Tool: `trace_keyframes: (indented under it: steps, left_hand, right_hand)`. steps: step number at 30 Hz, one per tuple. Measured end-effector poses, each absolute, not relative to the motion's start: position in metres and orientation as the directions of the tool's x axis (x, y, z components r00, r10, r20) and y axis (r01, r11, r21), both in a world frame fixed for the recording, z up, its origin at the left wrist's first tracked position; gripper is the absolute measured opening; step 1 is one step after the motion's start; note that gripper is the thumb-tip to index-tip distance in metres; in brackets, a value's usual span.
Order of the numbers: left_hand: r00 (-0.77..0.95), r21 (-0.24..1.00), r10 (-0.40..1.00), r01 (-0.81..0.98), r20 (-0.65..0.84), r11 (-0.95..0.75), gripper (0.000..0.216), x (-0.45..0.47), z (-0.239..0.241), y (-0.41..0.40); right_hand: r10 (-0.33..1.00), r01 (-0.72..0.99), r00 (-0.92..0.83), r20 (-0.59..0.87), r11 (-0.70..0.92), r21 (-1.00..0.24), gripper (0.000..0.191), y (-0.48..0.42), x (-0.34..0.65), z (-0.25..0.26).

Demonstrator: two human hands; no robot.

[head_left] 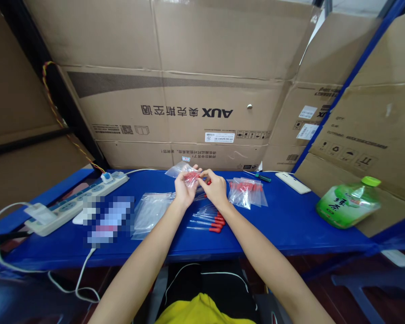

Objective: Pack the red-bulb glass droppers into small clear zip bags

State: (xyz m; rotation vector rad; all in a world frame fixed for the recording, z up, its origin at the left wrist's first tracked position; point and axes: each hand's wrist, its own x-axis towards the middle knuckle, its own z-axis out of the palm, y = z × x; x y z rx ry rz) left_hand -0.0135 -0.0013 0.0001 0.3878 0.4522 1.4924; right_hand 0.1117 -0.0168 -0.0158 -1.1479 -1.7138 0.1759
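Note:
My left hand [185, 186] is closed round a clear plastic bag [177, 169] with red-ended pieces showing inside it. Close against it, my right hand [215, 186] pinches at the bag's near side by the red ends; exactly what its fingertips grip is hidden. Below my hands, several clear droppers with red bulbs [216, 224] lie in a row on the blue table [256, 229]. To the left is a stack of flat clear bags [151, 211]. Filled bags with red bulbs [246, 189] overlap one another to the right.
A power strip [77, 202] with cables and a blurred phone-like object [110, 220] lie at the left. Toward the right are a screwdriver [261, 177], a white flat object [293, 182] and a green bottle [347, 203] on its side. Cardboard [189, 90] walls the back.

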Motion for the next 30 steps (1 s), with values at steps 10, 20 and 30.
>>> trace_keyframes:
  steps: [10,20,30]
  left_hand:
    - [0.143,0.615,0.99,-0.779,-0.007,0.117,0.036,-0.009,-0.003,-0.006]
    - [0.129,0.574,0.991,-0.815,0.047,0.079,0.037,-0.009,-0.004,-0.004]
    - [0.249,0.627,0.967,-0.763,0.058,0.158,0.031,-0.035,0.002,0.003]
  right_hand:
    - [0.729,0.62,0.143,0.669,0.461,-0.635,0.016,-0.015,0.108,-0.019]
    - [0.82,0.473,0.148,0.552,0.432,-0.768,0.036,-0.005,0.119,-0.016]
    - [0.761,0.207,-0.123,0.637,0.647,-0.734,0.018,-0.005,0.132,-0.005]
